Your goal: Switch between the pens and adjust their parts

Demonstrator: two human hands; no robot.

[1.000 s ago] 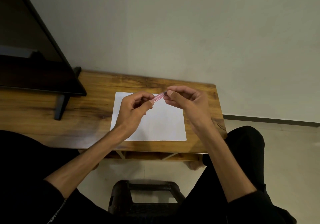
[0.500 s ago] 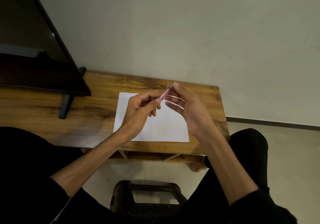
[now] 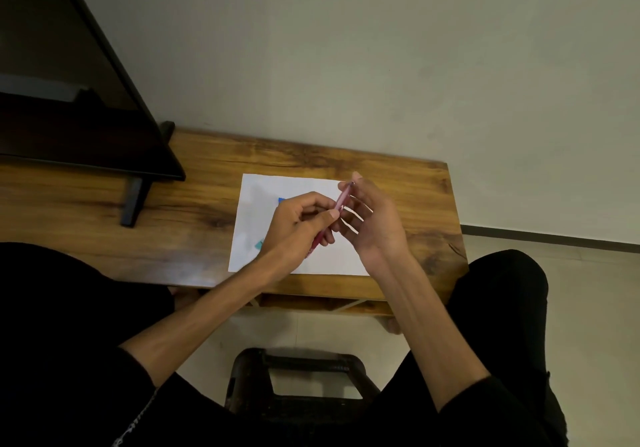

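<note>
Two hands are holding a pink pen above a white sheet on the desk.
Head view: the left hand [image 3: 298, 223] is curling its grip around the pink pen [image 3: 341, 200]; the right hand [image 3: 375, 225] is pinching the pen's upper end, other fingers spread, over the white sheet [image 3: 252, 238] on the desk [image 3: 194, 211].

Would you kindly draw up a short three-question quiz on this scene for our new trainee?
1. True or false: the pink pen lies flat on the white sheet.
2. Which hand grips the pen's lower part? A. left hand B. right hand
3. Fill in: the sheet lies on a wooden ____.

Key:
1. False; both hands hold it above the sheet.
2. A; the right hand's fingers pinch its top end.
3. table.
</note>
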